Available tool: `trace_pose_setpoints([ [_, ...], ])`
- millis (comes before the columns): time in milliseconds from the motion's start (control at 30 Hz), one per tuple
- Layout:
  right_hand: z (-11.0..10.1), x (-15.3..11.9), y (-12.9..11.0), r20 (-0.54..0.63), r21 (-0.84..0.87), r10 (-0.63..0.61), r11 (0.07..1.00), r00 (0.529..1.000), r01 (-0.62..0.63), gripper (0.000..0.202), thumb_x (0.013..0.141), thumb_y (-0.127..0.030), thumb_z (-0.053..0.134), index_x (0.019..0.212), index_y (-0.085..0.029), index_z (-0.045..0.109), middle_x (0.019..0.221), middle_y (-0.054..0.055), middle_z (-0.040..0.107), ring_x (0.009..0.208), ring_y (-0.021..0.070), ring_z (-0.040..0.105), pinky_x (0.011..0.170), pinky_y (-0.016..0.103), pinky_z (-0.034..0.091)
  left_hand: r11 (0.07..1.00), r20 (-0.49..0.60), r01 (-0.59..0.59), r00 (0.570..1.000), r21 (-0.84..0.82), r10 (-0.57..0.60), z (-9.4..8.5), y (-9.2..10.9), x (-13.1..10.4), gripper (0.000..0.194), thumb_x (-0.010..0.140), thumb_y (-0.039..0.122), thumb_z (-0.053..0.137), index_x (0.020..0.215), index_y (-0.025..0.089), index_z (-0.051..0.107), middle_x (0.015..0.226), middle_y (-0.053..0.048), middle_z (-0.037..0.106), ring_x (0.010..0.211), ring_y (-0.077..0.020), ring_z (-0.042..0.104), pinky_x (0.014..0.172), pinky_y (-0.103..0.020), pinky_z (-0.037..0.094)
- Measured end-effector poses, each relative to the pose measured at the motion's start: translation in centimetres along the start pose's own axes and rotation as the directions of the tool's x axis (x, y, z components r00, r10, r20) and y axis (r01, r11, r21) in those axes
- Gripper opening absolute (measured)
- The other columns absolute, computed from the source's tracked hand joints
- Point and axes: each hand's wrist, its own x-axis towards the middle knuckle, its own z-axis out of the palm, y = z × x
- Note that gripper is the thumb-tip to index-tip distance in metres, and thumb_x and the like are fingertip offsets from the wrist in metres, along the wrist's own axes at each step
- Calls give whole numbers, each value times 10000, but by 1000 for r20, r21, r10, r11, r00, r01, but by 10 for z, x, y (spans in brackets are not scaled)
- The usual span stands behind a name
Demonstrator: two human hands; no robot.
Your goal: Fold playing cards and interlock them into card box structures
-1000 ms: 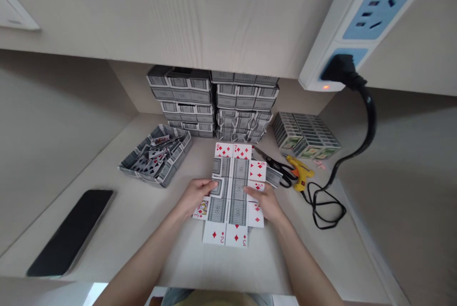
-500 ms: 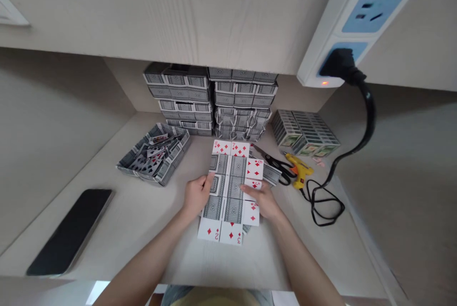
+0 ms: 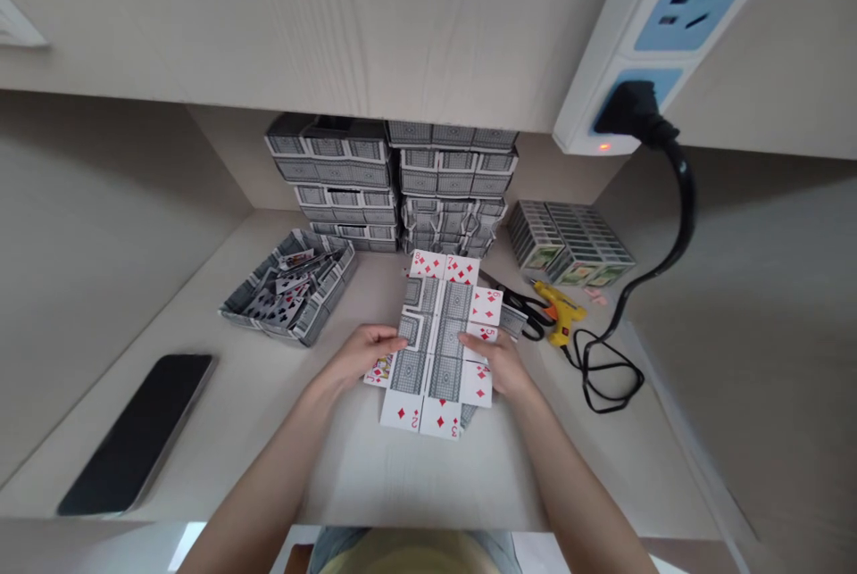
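Note:
A panel of joined playing cards is held between my two hands above the desk. Grey card backs form its middle, and red diamond cards stick out at the top, right and bottom edges. My left hand pinches its left edge, thumb on top. My right hand grips the right edge near the five of diamonds, its thumb on the card backs. A jack card shows below my left fingers. Part of another grey-backed card piece lies to the right, partly hidden by the panel.
Card-built boxes are stacked at the back. An open card tray holds loose cards at left, near a black phone. Scissors, a yellow glue gun and boxed decks stand right; a power strip hangs above.
The card panel has shifted slightly right and away from me, with both hands on it. My left hand has turned a little, and a jack card now shows beneath it.

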Motion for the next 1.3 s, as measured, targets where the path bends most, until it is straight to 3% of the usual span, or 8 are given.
trace_pose_setpoints([
  [167, 1, -2, 3, -9, -54, -30, 998, 1000, 30, 332, 556, -292, 748, 845, -165, 646, 901, 68, 693, 792, 258, 639, 744, 400, 480, 997, -170, -60, 983, 54, 68, 7, -7, 8, 312, 532, 407, 690, 621, 112, 639, 583, -12, 619, 521, -119, 526, 518, -227, 382],
  [400, 0, -1, 4, -39, -150, -56, 987, 998, 50, 353, 566, -337, 731, 865, -164, 653, 876, 73, 697, 803, 263, 639, 767, 410, 474, 939, -362, -130, 898, 319, 248, 17, -20, 14, 370, 594, 492, 592, 521, 129, 573, 437, 42, 457, 435, -83, 393, 422, -199, 271],
  [500, -1, -2, 1, -30, -115, -40, 993, 999, 36, 360, 569, -316, 736, 884, -163, 652, 883, 75, 695, 784, 261, 642, 763, 416, 473, 880, -354, -151, 875, 450, 330, 17, -22, 13, 405, 647, 501, 550, 476, 135, 528, 417, 54, 397, 442, -77, 371, 426, -193, 260],
  [567, -1, -4, -1, -8, -83, -11, 996, 1000, 11, 369, 555, -296, 748, 885, -158, 655, 882, 79, 695, 776, 266, 644, 759, 423, 471, 875, -329, -143, 889, 462, 319, 15, -20, 10, 427, 657, 508, 548, 453, 135, 502, 404, 57, 379, 436, -76, 371, 424, -193, 259],
  [700, 0, -8, -6, 92, -57, 49, 997, 995, -43, 392, 538, -273, 762, 898, -160, 656, 897, 81, 693, 805, 275, 641, 768, 425, 465, 953, -92, -99, 987, 285, 130, 10, -10, 3, 365, 618, 474, 619, 556, 115, 589, 518, 23, 548, 503, -106, 482, 477, -204, 360],
  [800, 2, -11, -8, 129, -94, 72, 994, 989, -60, 406, 545, -277, 757, 920, -160, 654, 914, 79, 691, 832, 270, 637, 794, 422, 457, 983, 36, -142, 990, 120, 138, 7, -6, 1, 328, 571, 380, 695, 766, 123, 637, 756, -25, 655, 665, -146, 571, 613, -249, 446],
  [1000, 2, -10, -8, 105, -113, 58, 993, 993, -46, 391, 554, -274, 751, 917, -164, 656, 927, 75, 689, 842, 268, 636, 807, 418, 453, 962, -74, -222, 969, 159, 236, 10, -13, 6, 317, 663, 410, 609, 804, 127, 629, 760, -25, 655, 686, -156, 572, 607, -245, 452],
  [1300, 5, -13, -10, 121, -87, 111, 991, 986, -100, 425, 551, -307, 752, 937, -167, 644, 918, 72, 690, 859, 265, 633, 810, 415, 462, 883, -267, -270, 883, 384, 386, 9, -14, 5, 355, 712, 456, 519, 557, 137, 535, 521, 38, 496, 518, -89, 430, 483, -189, 337],
])
